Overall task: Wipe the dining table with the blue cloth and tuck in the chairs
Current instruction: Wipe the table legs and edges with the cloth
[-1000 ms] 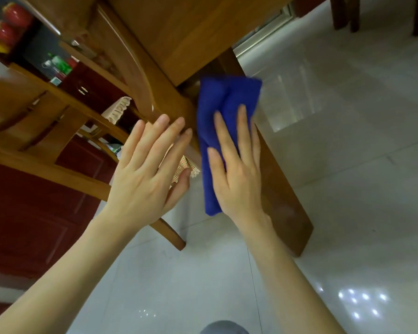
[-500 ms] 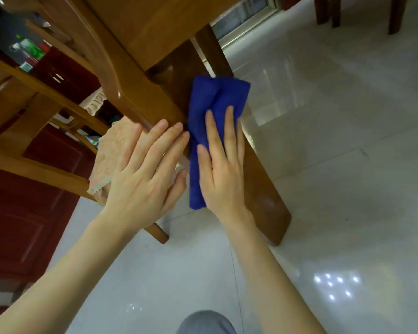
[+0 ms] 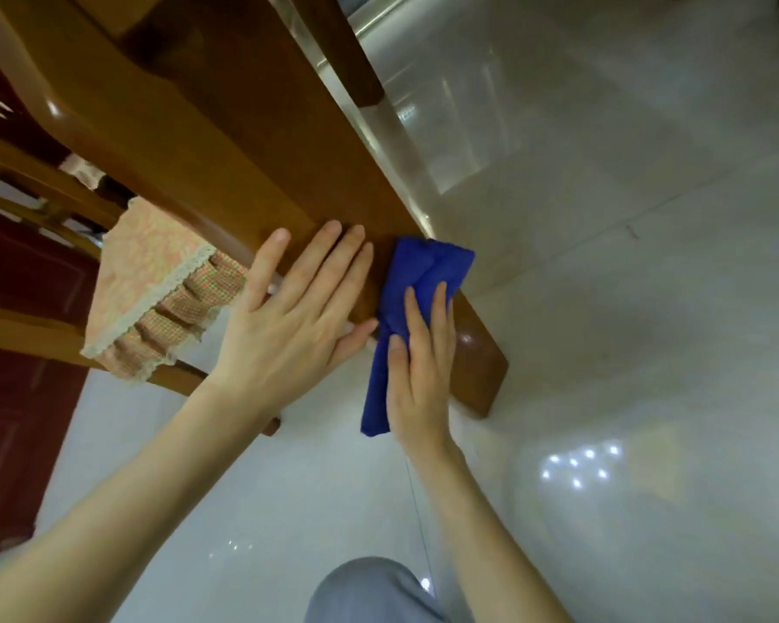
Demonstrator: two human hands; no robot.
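A folded blue cloth (image 3: pixel 417 281) lies against the lower part of a thick wooden table leg (image 3: pixel 477 366) that runs diagonally down to the white floor. My right hand (image 3: pixel 419 366) presses flat on the cloth, fingers pointing up the leg. To its left, my left hand (image 3: pixel 295 321) rests flat on the same leg with fingers spread, holding nothing. Left of the leg stands a wooden chair (image 3: pixel 28 173) with a pink, lace-edged seat cushion (image 3: pixel 149 290), close under the table.
Glossy white floor tiles (image 3: pixel 626 308) spread to the right and below. A dark red cabinet (image 3: pixel 14 406) fills the left edge. My grey-clad knee (image 3: pixel 369 591) shows at the bottom. Another table leg (image 3: pixel 347 60) stands further back.
Both hands and the cloth have slid down the leg toward its foot. The view has dropped lower and closer, bringing the chair cushion more fully into sight.
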